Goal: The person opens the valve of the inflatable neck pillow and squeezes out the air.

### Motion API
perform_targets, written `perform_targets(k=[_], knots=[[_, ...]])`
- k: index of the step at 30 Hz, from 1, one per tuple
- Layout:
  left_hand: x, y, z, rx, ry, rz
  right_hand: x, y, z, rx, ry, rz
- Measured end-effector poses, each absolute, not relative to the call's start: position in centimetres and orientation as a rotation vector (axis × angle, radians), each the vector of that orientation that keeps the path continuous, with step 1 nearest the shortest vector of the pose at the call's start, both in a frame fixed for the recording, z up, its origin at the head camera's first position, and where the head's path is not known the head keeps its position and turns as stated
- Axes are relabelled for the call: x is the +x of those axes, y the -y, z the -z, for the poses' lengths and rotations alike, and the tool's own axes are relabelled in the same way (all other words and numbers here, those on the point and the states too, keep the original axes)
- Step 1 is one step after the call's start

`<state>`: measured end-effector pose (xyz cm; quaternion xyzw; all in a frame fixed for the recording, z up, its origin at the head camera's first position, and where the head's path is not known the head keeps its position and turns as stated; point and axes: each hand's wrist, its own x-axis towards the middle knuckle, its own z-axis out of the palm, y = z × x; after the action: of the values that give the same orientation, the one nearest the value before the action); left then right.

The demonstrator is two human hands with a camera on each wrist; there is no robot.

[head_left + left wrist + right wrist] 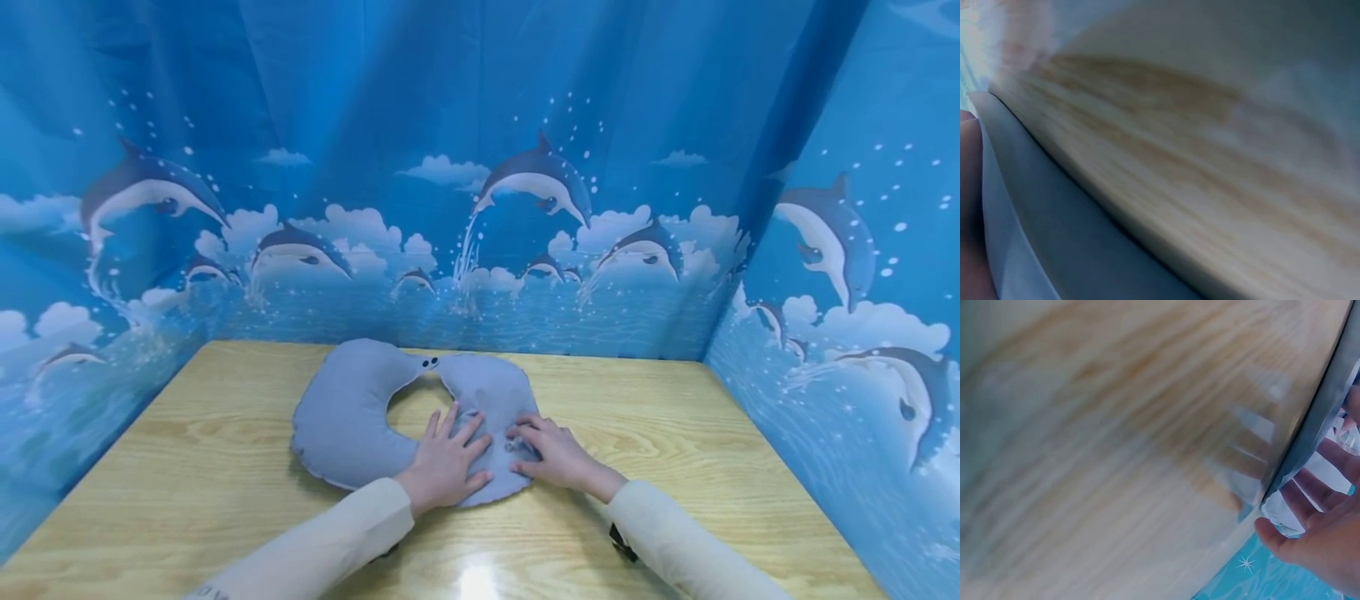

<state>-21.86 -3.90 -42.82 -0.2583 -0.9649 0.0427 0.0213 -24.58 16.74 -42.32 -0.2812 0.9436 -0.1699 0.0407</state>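
Note:
A grey inflatable neck pillow (345, 417) lies flat on the wooden table, its round opening in the middle and its two ends meeting at the back. My left hand (444, 467) rests on the right lobe with fingers spread and straight. Over the right edge of that lobe reaches my right hand (558, 454), fingers bent and apart from the thumb. A small clear valve (512, 447) shows between its thumb and fingers. In the right wrist view, the spread fingers of the right hand (1329, 544) are at the pillow's edge; the left wrist view is mostly blurred.
The light wooden table (645, 400) extends around the pillow. A blue dolphin-print curtain (420, 275) stands along the back and both sides. Two dark snap buttons (430, 362) sit where the pillow's ends meet. Dark wrist straps (621, 542) show under the pale sleeves (690, 542).

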Motion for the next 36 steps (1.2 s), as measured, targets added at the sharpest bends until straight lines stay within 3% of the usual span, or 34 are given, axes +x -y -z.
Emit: perform_targets(k=[19, 36], knots=[[-21.7, 4.2, 43.1, -0.809, 3.032, -0.146, -24.1, -15.8, 42.5, -0.84, -2.965, 0.448], [-20.5, 8.5, 40.4, -1.065, 2.871, 0.015, -23.9, -15.9, 42.2, -0.962, -2.975, 0.41]])
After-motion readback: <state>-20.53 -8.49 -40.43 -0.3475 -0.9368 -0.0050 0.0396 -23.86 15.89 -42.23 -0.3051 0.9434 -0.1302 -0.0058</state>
